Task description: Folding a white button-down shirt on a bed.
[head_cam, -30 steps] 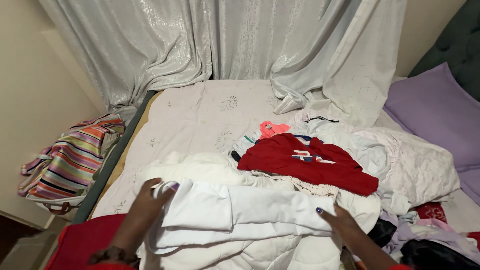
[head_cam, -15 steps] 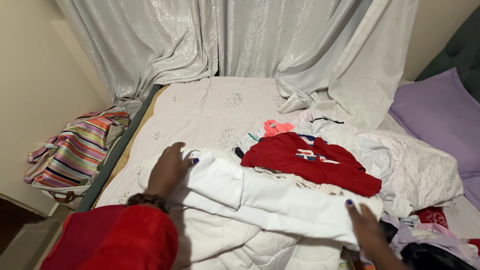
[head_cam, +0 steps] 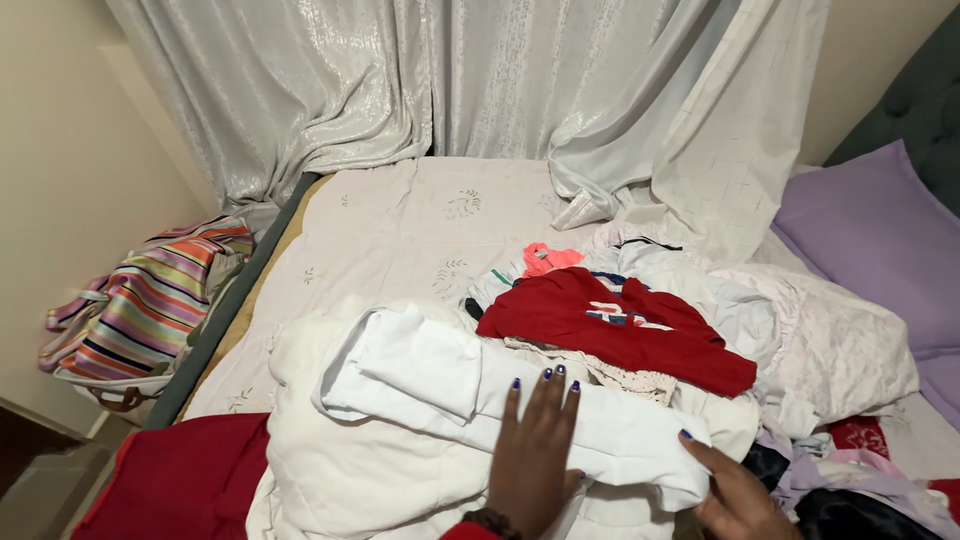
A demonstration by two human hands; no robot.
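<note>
A white garment point(head_cam: 440, 375) lies folded lengthwise across a white quilted blanket point(head_cam: 330, 470) at the near edge of the bed. My left hand point(head_cam: 533, 450) rests flat on the middle of the garment, fingers together and pointing away from me. My right hand point(head_cam: 735, 488) grips the garment's right end, thumb on top of the cloth. A red sleeve cuff and a beaded bracelet show at my left wrist.
A pile of clothes with a red top point(head_cam: 610, 325) and a coral piece point(head_cam: 548, 258) lies just beyond the garment. A lilac pillow point(head_cam: 875, 240) is at right, a striped bag point(head_cam: 145, 300) on the floor at left, grey curtains point(head_cam: 400, 90) behind the pale bedsheet point(head_cam: 400, 220).
My left hand has slid from the garment's left end to its middle and now lies flat. The garment's left end is now folded over. My right hand has stayed at the right end.
</note>
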